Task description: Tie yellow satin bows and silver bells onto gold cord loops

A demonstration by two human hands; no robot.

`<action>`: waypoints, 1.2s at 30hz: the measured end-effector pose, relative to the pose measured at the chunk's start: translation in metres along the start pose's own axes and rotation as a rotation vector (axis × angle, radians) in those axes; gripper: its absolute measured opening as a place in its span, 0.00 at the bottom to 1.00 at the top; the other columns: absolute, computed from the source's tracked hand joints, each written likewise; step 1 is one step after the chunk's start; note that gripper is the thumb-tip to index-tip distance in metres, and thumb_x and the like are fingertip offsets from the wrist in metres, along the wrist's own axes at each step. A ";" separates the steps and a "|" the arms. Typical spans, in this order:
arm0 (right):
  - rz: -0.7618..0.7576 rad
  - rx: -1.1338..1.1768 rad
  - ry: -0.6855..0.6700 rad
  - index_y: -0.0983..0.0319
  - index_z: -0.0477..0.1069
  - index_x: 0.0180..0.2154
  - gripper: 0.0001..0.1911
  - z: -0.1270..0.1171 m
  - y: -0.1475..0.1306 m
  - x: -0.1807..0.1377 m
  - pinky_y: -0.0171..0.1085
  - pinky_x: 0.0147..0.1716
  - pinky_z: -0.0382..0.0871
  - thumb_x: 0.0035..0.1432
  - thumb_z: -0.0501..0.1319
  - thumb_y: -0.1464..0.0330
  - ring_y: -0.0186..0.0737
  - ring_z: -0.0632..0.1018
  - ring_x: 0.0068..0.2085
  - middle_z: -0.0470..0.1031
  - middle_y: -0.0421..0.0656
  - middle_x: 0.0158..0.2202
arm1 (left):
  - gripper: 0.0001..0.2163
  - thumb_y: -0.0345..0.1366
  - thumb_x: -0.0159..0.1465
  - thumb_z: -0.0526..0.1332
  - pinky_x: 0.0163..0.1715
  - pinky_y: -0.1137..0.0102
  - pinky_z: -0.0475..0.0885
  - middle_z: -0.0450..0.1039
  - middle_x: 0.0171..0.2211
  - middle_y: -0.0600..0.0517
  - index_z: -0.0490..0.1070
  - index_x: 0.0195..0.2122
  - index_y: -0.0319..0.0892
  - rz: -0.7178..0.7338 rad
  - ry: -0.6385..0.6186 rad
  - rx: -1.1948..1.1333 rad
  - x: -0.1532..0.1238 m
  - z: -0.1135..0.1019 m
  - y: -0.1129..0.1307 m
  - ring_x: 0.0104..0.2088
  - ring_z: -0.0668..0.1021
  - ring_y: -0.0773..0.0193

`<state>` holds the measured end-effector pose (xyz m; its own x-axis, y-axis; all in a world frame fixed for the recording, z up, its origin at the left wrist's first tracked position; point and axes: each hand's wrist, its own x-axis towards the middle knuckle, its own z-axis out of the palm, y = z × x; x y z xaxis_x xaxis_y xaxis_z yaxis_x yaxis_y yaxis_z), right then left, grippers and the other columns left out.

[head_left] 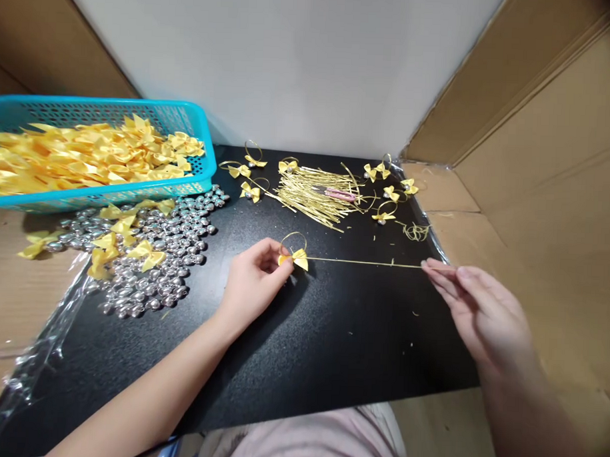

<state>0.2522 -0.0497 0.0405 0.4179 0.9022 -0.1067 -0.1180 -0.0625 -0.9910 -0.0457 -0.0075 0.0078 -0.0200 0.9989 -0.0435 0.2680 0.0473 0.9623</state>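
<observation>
Pinched in my left hand (258, 273) is a yellow ribbon bow (300, 258), with a loop of gold cord (295, 236) standing up behind it. A thin gold thread (364, 262) runs taut from the bow across to my right hand (477, 301), whose thumb and fingers are closed on its far end. Behind the hands lies a pile of gold cord pieces (309, 195), with a pink-handled tool (340, 194) resting on it. Several bows with cord loops and silver beads, such as one bow (383, 218), lie around the pile.
A turquoise basket (208, 138) full of yellow bows stands at the back left. Silver beads (147, 286) are spread before it, with several loose bows among them. A tangle of gold thread (415, 231) lies near the right edge of the black table (300, 361). Cardboard walls (548, 130) rise at the sides.
</observation>
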 end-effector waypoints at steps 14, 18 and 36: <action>-0.062 0.311 0.155 0.55 0.78 0.38 0.17 0.003 -0.030 0.029 0.28 0.35 0.78 0.61 0.54 0.78 0.26 0.73 0.25 0.77 0.36 0.33 | 0.07 0.38 0.56 0.65 0.25 0.74 0.68 0.71 0.23 0.55 0.69 0.29 0.40 -0.033 -0.060 -0.130 -0.004 0.005 -0.002 0.23 0.74 0.68; 0.008 0.171 0.046 0.51 0.78 0.35 0.11 -0.001 -0.036 0.024 0.31 0.40 0.76 0.64 0.58 0.68 0.27 0.72 0.25 0.79 0.37 0.43 | 0.08 0.37 0.55 0.66 0.27 0.74 0.70 0.73 0.25 0.54 0.69 0.30 0.40 -0.063 -0.089 -0.179 -0.006 0.007 0.001 0.25 0.75 0.69; -0.570 -0.523 -0.671 0.62 0.75 0.32 0.10 0.098 -0.011 -0.025 0.36 0.37 0.73 0.63 0.57 0.73 0.37 0.78 0.35 0.77 0.43 0.32 | 0.09 0.33 0.55 0.69 0.26 0.77 0.72 0.75 0.25 0.56 0.71 0.34 0.39 -0.283 -0.265 -0.559 -0.014 0.011 0.013 0.23 0.76 0.72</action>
<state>0.1545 -0.0301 0.0622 -0.3201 0.8990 0.2989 0.4153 0.4168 -0.8086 -0.0318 -0.0211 0.0178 0.2394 0.9202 -0.3098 -0.2522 0.3670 0.8954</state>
